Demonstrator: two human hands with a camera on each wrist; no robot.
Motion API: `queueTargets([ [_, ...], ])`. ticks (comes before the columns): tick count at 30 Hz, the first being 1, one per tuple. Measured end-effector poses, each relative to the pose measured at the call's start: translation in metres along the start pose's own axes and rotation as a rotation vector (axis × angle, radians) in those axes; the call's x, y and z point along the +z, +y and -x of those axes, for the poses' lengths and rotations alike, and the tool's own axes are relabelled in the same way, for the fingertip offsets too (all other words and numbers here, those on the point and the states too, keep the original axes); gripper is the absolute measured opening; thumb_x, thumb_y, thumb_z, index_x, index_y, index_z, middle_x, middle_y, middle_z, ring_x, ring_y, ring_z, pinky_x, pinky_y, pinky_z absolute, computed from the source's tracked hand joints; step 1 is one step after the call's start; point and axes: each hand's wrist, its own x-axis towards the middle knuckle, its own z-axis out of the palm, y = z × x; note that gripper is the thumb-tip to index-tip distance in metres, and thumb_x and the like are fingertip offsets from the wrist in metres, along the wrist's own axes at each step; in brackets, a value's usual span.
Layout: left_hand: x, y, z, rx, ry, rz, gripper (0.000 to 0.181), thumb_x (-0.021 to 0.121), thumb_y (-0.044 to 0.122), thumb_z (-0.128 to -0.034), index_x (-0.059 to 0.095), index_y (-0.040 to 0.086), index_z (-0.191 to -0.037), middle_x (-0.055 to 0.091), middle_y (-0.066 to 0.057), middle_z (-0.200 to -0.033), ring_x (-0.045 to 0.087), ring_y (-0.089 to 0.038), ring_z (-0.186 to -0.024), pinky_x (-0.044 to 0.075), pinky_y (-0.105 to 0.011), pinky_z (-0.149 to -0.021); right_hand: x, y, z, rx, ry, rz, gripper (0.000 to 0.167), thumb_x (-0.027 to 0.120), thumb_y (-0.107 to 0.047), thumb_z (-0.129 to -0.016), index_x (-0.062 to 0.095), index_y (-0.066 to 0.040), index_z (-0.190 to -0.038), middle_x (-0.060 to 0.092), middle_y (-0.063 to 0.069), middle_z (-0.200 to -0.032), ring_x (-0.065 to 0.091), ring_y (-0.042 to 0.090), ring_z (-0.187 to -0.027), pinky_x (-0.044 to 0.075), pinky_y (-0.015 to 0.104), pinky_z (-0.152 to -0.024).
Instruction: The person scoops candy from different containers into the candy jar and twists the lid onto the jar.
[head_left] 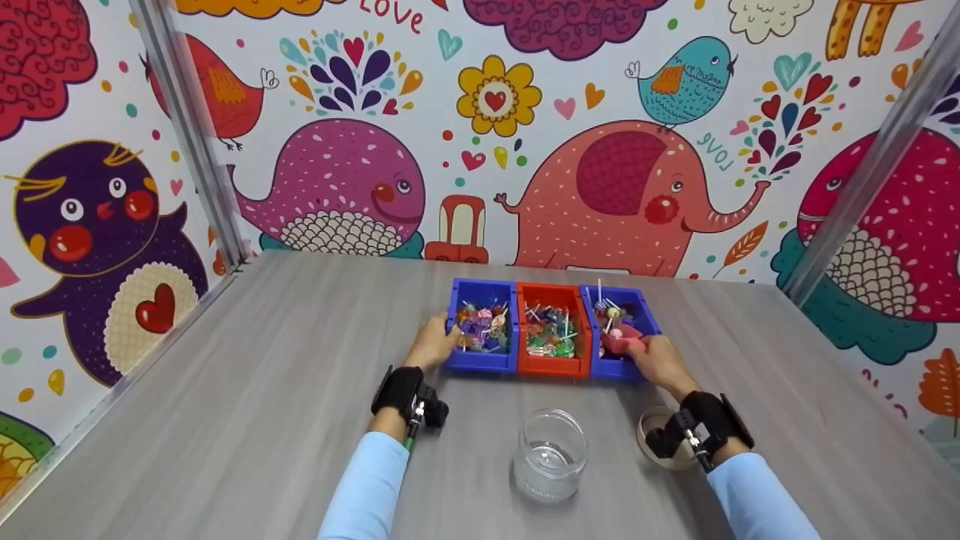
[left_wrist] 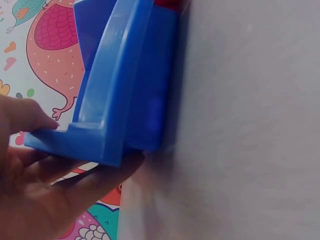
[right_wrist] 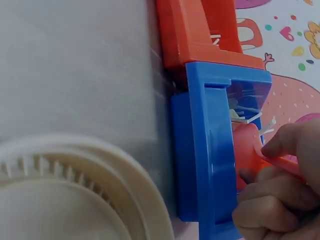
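My left hand point(head_left: 433, 343) grips the outer side of the left blue bin point(head_left: 480, 366), thumb over the rim and fingers beneath it in the left wrist view. That bin holds wrapped candies point(head_left: 484, 326). At the other end of the row, my right hand point(head_left: 661, 361) holds a pink scoop point(head_left: 619, 341) by its handle, inside the right blue bin point(head_left: 613, 369). Lollipops point(head_left: 613, 313) with white sticks stand and lie about the scoop. Between the two blue bins is a red bin point(head_left: 553, 367) with more wrapped lollipops.
A clear glass jar point(head_left: 551, 469) stands in front of the bins, without a lid. A round cream lid point(right_wrist: 147, 195) lies on the table point(head_left: 300, 390) beneath my right wrist. Patterned panels point(head_left: 465, 165) with metal posts border the table.
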Motion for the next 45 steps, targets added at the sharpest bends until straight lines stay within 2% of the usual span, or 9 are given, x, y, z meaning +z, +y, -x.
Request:
queueTargets([
  [8,-0.001,0.000,0.000,0.003,0.015,-0.013,0.025,0.048,0.005,-0.0848,0.054,-0.010,-0.104,0.059,-0.022,-0.096,0.054,-0.031,-0.090,0.043,-0.042,-0.083,-0.014,-0.051,0.021,-0.001,-0.045,0.177,0.019,0.051,-0.006,-0.086,0.058,0.009,-0.077,0.050,0.008,-0.063,0.048,0.024,-0.059,0.038,0.031,-0.053],
  [16,0.000,0.001,0.001,0.007,0.009,-0.008,0.025,0.048,0.005,-0.0846,0.053,-0.010,-0.105,0.059,-0.021,-0.093,0.054,-0.029,-0.086,0.044,-0.041,-0.080,-0.012,-0.052,0.025,-0.078,0.030,0.308,0.014,0.055,-0.005,-0.081,0.057,0.008,-0.077,0.054,0.014,-0.062,0.052,0.031,-0.058,0.041,0.042,-0.053],
  [23,0.000,0.002,0.000,-0.023,0.001,0.012,0.012,0.047,0.005,-0.0839,0.053,-0.004,-0.089,0.047,-0.007,-0.072,0.047,-0.021,-0.069,0.042,-0.032,-0.064,-0.011,-0.053,0.020,-0.052,0.016,0.286,0.025,0.053,-0.009,-0.084,0.050,-0.003,-0.061,0.042,0.001,-0.054,0.046,0.023,-0.052,0.035,0.032,-0.047],
  [26,0.000,0.002,0.001,-0.022,-0.003,0.008,0.013,0.047,0.005,-0.0841,0.053,-0.005,-0.091,0.052,-0.012,-0.077,0.050,-0.024,-0.073,0.044,-0.035,-0.068,-0.007,-0.040,0.016,-0.076,0.002,0.202,0.033,0.050,-0.017,-0.088,0.047,-0.007,-0.056,0.043,0.003,-0.053,0.046,0.024,-0.053,0.036,0.033,-0.048],
  [30,0.000,0.001,0.001,-0.017,-0.006,-0.031,0.031,0.047,0.006,-0.0843,0.051,-0.011,-0.109,0.058,-0.025,-0.101,0.054,-0.032,-0.093,0.043,-0.041,-0.084,0.022,0.047,-0.018,-0.212,0.066,0.116,0.039,0.047,-0.034,-0.088,0.045,-0.018,-0.053,0.039,-0.003,-0.052,0.038,0.016,-0.047,0.028,0.028,-0.044],
  [33,-0.001,0.000,0.000,-0.009,-0.006,-0.052,0.039,0.047,0.007,-0.0843,0.047,-0.013,-0.117,0.055,-0.028,-0.110,0.052,-0.034,-0.102,0.040,-0.042,-0.090,0.026,0.063,-0.026,-0.218,0.071,0.123,0.036,0.049,-0.034,-0.087,0.049,-0.015,-0.057,0.041,-0.001,-0.053,0.038,0.016,-0.048,0.029,0.029,-0.044],
  [37,-0.001,0.000,0.000,-0.005,-0.014,-0.042,0.040,0.047,0.007,-0.0845,0.045,-0.014,-0.119,0.053,-0.028,-0.113,0.050,-0.035,-0.105,0.039,-0.042,-0.092,-0.004,-0.020,0.006,-0.083,-0.004,0.185,0.024,0.052,-0.015,-0.085,0.057,0.004,-0.071,0.051,0.011,-0.062,0.046,0.026,-0.057,0.038,0.037,-0.054],
  [40,-0.002,0.001,0.001,-0.001,-0.013,-0.039,0.042,0.048,0.007,-0.0850,0.043,-0.014,-0.121,0.052,-0.029,-0.116,0.048,-0.037,-0.109,0.037,-0.042,-0.095,-0.007,-0.037,0.013,-0.067,-0.009,0.192,0.023,0.049,-0.012,-0.086,0.057,0.003,-0.071,0.050,0.010,-0.062,0.047,0.026,-0.058,0.039,0.037,-0.055],
  [45,-0.002,0.001,0.001,0.003,-0.011,-0.018,0.042,0.048,0.007,-0.0858,0.043,-0.015,-0.121,0.052,-0.028,-0.116,0.047,-0.036,-0.110,0.035,-0.042,-0.096,0.039,0.077,-0.032,-0.226,0.091,0.126,0.038,0.043,-0.039,-0.090,0.045,-0.017,-0.059,0.040,-0.002,-0.055,0.038,0.016,-0.048,0.029,0.030,-0.044],
])
